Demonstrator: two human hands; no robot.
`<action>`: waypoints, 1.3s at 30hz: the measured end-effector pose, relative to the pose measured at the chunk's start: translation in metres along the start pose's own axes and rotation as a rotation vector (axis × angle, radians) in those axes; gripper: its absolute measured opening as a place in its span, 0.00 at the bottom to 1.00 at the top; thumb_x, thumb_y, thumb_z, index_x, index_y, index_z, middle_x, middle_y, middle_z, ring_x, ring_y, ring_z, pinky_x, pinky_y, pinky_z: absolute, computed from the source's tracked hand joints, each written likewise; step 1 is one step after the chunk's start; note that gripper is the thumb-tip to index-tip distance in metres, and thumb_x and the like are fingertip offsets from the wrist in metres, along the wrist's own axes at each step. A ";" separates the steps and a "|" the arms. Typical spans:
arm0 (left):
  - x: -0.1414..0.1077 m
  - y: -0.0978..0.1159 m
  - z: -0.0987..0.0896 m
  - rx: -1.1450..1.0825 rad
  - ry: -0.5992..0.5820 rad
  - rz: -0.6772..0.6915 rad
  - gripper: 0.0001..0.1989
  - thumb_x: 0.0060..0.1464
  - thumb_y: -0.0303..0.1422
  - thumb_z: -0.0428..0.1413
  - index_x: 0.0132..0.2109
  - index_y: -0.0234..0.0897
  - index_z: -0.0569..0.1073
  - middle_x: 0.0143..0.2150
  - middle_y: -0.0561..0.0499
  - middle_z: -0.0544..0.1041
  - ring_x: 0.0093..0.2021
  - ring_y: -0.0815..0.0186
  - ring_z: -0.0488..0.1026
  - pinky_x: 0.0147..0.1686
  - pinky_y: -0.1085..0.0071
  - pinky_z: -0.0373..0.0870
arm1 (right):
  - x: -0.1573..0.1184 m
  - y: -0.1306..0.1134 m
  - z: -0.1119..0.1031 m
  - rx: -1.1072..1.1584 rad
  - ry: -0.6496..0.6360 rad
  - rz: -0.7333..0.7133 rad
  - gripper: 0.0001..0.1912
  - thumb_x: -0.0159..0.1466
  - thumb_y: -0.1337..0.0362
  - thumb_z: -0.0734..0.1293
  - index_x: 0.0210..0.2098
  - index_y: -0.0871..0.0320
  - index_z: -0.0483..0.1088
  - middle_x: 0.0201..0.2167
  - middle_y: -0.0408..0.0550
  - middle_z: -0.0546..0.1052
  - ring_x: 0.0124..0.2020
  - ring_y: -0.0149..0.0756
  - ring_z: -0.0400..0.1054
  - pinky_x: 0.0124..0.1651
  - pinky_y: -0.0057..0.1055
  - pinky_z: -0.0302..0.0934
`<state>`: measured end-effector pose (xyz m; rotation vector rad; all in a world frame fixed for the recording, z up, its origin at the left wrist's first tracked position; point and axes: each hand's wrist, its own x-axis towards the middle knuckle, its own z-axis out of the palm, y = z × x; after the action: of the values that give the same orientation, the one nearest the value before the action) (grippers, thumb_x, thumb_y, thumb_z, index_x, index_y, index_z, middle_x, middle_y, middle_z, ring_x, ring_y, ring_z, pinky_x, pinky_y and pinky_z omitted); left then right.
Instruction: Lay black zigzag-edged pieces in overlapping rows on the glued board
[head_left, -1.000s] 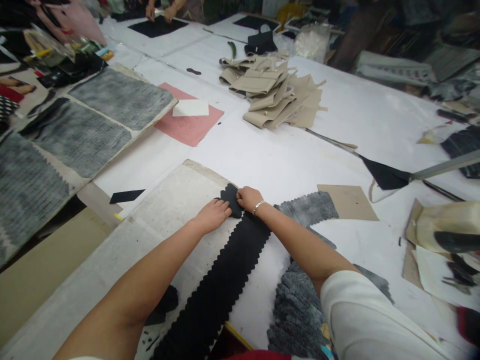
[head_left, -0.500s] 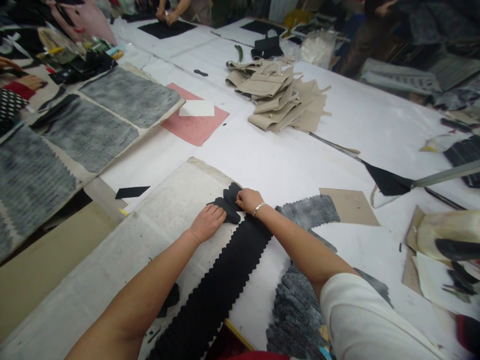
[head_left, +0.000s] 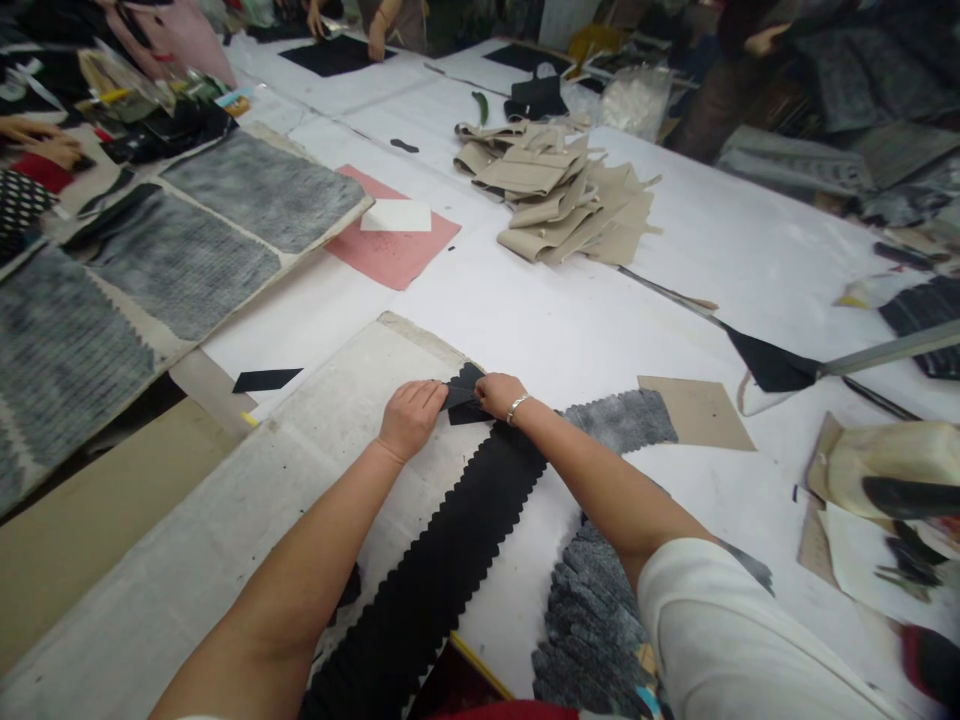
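Note:
Both of my hands work on a small black fabric piece (head_left: 466,408) near the far end of a pale board (head_left: 315,440). My left hand (head_left: 412,415) pinches its left edge. My right hand (head_left: 501,396), with a silver bracelet at the wrist, grips its right side; those fingertips are partly hidden. A long row of overlapping black pieces with zigzag edges (head_left: 435,570) runs from beneath my right wrist toward me along the board. Grey fuzzy pieces (head_left: 592,600) lie overlapped under my right forearm, and another grey strip (head_left: 622,422) lies beyond it.
On the left, a board with large grey panels (head_left: 187,260) overlaps the table. Beige fabric pieces (head_left: 555,190) are heaped ahead, beside a pink sheet (head_left: 397,250). A metal bar (head_left: 892,350) and a cream container (head_left: 892,465) are at right. Co-workers' hands (head_left: 379,35) show at the far side.
My left hand has shifted slightly up and left, and the small black piece between my hands now lies stretched flatter. My right hand stays almost in place. A co-worker's hands have moved apart.

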<state>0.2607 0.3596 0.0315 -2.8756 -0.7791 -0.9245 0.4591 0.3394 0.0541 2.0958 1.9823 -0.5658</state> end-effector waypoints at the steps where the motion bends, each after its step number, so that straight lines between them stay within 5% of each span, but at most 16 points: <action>1: 0.003 -0.001 0.001 -0.004 0.009 -0.002 0.16 0.60 0.27 0.43 0.50 0.33 0.71 0.47 0.40 0.75 0.49 0.60 0.70 0.49 0.59 0.66 | 0.000 0.001 0.000 0.001 0.000 0.001 0.11 0.58 0.61 0.64 0.38 0.55 0.75 0.42 0.51 0.77 0.43 0.40 0.70 0.39 0.28 0.60; 8: -0.017 0.009 0.023 0.018 -0.132 0.264 0.14 0.59 0.25 0.44 0.45 0.32 0.73 0.46 0.41 0.77 0.47 0.61 0.72 0.48 0.60 0.67 | 0.005 0.006 0.000 0.088 -0.052 0.008 0.08 0.57 0.63 0.66 0.34 0.55 0.76 0.36 0.46 0.78 0.38 0.34 0.70 0.35 0.24 0.58; 24: -0.022 0.022 0.023 0.079 -0.287 0.155 0.15 0.59 0.26 0.43 0.46 0.31 0.73 0.46 0.39 0.76 0.46 0.60 0.71 0.42 0.61 0.68 | 0.007 0.006 0.001 0.111 -0.060 0.018 0.07 0.57 0.61 0.66 0.32 0.56 0.75 0.34 0.45 0.78 0.37 0.33 0.70 0.34 0.23 0.57; 30: -0.025 0.024 0.025 0.125 -0.271 0.167 0.13 0.59 0.26 0.45 0.45 0.30 0.73 0.47 0.39 0.75 0.46 0.58 0.71 0.42 0.62 0.66 | -0.003 0.001 0.004 0.077 0.053 -0.051 0.09 0.59 0.62 0.64 0.36 0.57 0.73 0.39 0.48 0.76 0.40 0.35 0.69 0.38 0.26 0.58; 39: -0.025 0.027 0.024 0.120 -0.309 0.149 0.14 0.59 0.25 0.45 0.46 0.29 0.73 0.48 0.37 0.75 0.47 0.57 0.71 0.42 0.61 0.66 | -0.011 -0.023 0.001 0.028 -0.039 -0.001 0.11 0.59 0.63 0.65 0.40 0.59 0.71 0.44 0.55 0.75 0.44 0.41 0.69 0.42 0.31 0.61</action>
<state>0.2687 0.3290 0.0015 -2.9551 -0.5994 -0.4088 0.4363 0.3304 0.0602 2.0839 1.9657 -0.6334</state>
